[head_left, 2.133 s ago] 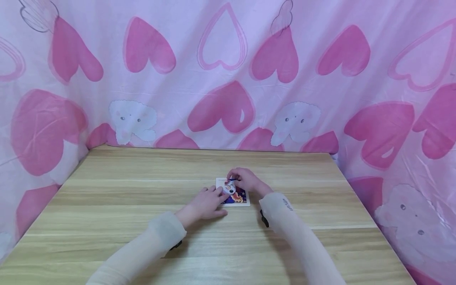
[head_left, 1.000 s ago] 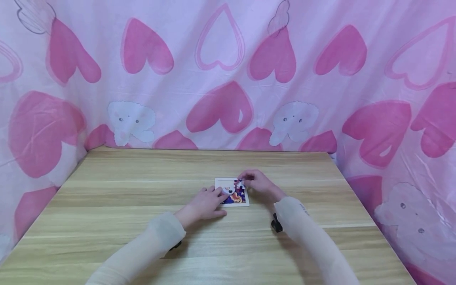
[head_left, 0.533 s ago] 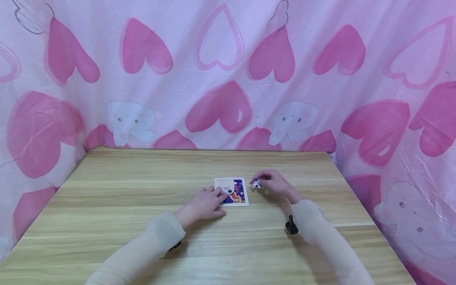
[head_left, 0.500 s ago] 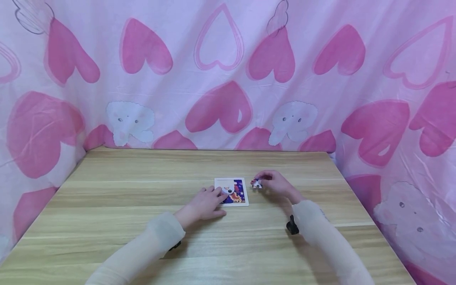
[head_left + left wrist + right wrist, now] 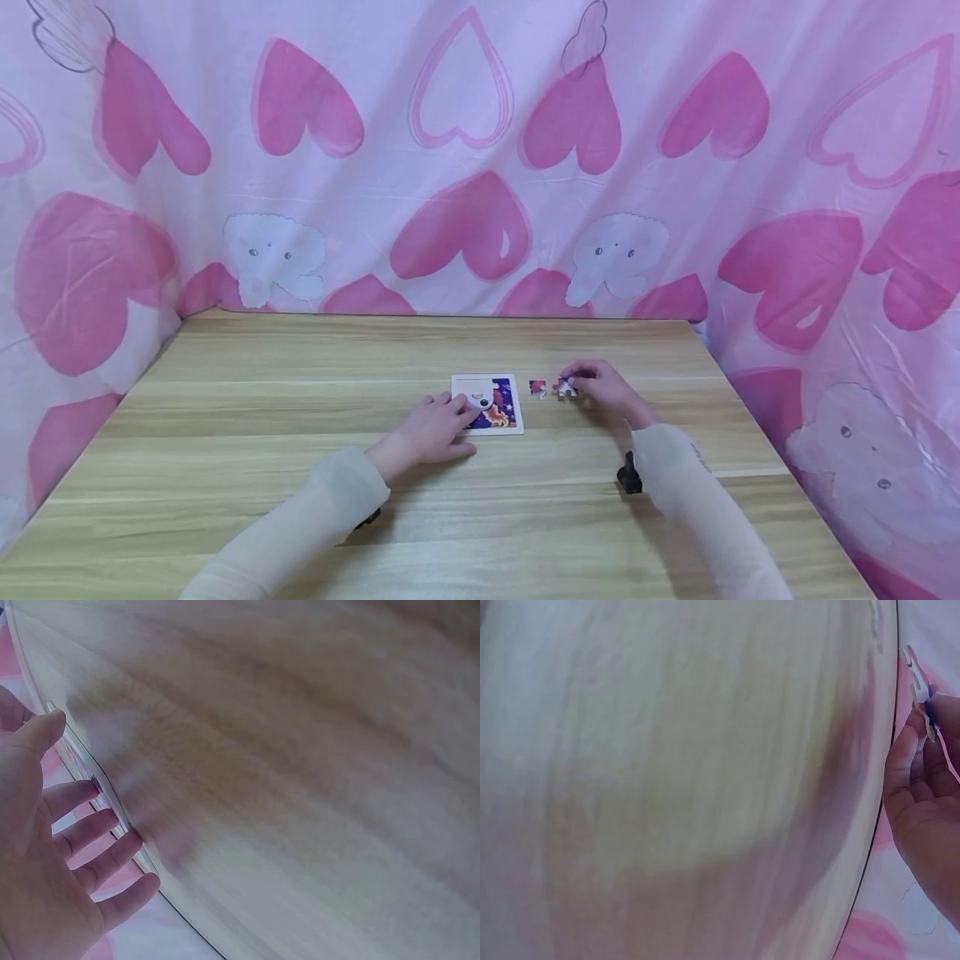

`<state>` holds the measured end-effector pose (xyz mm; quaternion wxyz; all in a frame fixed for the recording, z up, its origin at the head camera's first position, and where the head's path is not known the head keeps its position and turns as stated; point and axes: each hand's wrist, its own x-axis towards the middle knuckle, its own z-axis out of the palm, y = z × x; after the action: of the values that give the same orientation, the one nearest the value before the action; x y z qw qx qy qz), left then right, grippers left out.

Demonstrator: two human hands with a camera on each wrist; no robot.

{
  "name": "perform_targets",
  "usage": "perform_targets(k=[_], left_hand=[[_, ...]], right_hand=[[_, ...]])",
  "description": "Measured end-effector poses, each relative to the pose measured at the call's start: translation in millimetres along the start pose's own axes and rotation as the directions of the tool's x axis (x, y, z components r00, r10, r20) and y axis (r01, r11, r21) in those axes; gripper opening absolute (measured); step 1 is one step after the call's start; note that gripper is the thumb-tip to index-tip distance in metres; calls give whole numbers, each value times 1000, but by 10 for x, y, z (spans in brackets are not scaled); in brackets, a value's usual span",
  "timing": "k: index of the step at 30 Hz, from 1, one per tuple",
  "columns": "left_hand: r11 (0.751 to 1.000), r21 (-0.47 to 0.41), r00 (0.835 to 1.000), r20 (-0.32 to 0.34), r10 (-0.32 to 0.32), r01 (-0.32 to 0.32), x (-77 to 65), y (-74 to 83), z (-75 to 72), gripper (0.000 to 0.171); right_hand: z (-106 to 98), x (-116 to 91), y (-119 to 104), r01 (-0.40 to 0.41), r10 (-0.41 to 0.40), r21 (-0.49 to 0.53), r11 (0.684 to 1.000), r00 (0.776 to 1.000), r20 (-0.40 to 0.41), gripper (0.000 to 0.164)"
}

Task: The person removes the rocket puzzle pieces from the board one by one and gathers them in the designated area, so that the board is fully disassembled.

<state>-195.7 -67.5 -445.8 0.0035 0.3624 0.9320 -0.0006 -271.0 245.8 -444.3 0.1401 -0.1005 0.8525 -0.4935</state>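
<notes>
1. The pink curtain (image 5: 461, 225) with printed hearts hangs beyond the fingers of both hands.
2. The wood-grain table (image 5: 480, 517) lies below all the fingers.
3. Two pale sleeves (image 5: 292, 521) cover the arms, behind the fingers on the person's side.
4. The left hand (image 5: 429, 429) has its fingers apart and only slightly bent; they rest at the near-left part of the puzzle board and are not curled around anything.
5. The right hand (image 5: 603, 387) has its thumb and fingers closed together, and between the tips they pinch one jigsaw piece.
6. The puzzle board (image 5: 507, 406), white-bordered with a purple starry picture, is partly under the left fingertips.
7. The pinched jigsaw piece (image 5: 566, 387) is at the right fingertips; whether it touches the table, I cannot tell.
8. The loose jigsaw piece (image 5: 538, 388), red and white, is just left of the right fingertips, between them and the puzzle board.
</notes>
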Motion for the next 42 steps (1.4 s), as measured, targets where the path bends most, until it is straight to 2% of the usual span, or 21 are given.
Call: perform_targets(k=[6, 14, 24, 29, 34, 38, 42], left_hand=[[1000, 5, 1000, -3, -4, 4, 2, -4, 16, 64], [1000, 3, 1000, 5, -8, 8, -4, 9, 4, 64], [1000, 1, 1000, -3, -5, 5, -5, 7, -1, 64], [1000, 1, 1000, 6, -14, 14, -9, 8, 4, 64], [1000, 1, 1000, 7, -15, 15, -9, 3, 12, 64], [1000, -3, 1000, 5, -14, 14, -9, 3, 8, 64], [1000, -16, 1000, 7, -17, 17, -8, 2, 6, 64]], right_hand=[[21, 50, 76, -29, 30, 19, 999, 999, -25, 19], [48, 100, 96, -32, 28, -66, 997, 997, -66, 17], [62, 102, 50, -112, 102, -117, 987, 991, -91, 16], [104, 103, 41, -48, 32, -160, 986, 995, -97, 15], [211, 123, -48, 62, -83, -220, 974, 993, -86, 17], [344, 161, -159, 155, -172, -249, 956, 984, -46, 18], [474, 199, -252, 186, -190, -257, 948, 982, 10, 19]])
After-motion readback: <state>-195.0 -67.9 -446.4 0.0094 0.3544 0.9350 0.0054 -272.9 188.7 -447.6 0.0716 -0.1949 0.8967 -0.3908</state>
